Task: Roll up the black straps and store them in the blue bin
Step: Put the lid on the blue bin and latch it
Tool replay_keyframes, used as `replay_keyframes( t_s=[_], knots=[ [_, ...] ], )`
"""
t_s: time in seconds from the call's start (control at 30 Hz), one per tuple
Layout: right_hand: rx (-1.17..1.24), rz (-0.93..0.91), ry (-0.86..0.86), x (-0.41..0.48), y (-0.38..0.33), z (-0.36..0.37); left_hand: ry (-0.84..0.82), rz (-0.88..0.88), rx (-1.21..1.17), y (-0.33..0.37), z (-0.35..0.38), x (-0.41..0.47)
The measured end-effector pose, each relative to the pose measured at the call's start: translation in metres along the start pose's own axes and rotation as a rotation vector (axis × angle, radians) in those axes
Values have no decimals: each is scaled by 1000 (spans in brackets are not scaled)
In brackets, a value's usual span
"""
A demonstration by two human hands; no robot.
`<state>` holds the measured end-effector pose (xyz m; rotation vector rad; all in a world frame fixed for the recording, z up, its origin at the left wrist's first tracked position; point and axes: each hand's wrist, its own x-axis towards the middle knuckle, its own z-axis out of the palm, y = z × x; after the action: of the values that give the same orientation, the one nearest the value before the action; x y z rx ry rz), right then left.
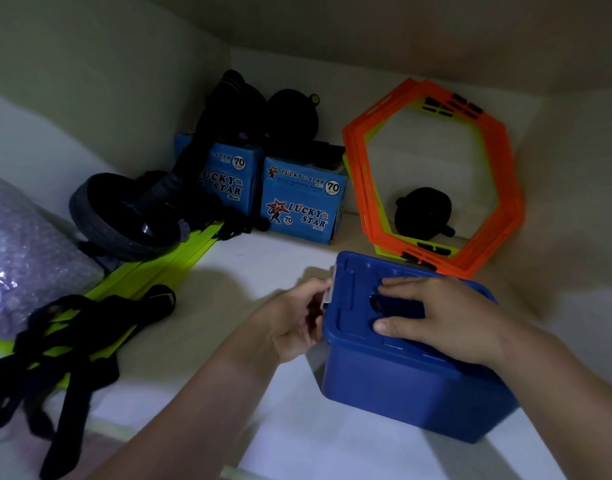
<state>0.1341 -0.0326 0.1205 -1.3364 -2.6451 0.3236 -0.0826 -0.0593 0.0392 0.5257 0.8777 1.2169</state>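
The blue bin (401, 386) stands on the white shelf at the lower right with its lid (353, 292) on. My right hand (446, 317) lies flat on top of the lid, fingers spread beside the recessed handle. My left hand (294, 320) is at the bin's left side, its fingers curled on the white latch (328, 292). The black straps (55, 337) lie in a loose tangle at the lower left, draped over yellow-green slats, apart from both hands.
Yellow-green slats (166, 258) run back to a black ab wheel (124, 213). Two blue paper boxes (301, 202) stand at the back wall. Orange hexagon rings (436, 174) lean in the right corner behind the bin, a black disc (422, 213) behind them. Bubble wrap (20, 251) lies far left.
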Motion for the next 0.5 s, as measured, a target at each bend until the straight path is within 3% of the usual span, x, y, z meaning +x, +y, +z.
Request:
replay_keyframes(
  t_s=[0.5],
  knots=[
    [6,-24,17,-4,1,0,208,232,477,7,18,-2]
  ],
)
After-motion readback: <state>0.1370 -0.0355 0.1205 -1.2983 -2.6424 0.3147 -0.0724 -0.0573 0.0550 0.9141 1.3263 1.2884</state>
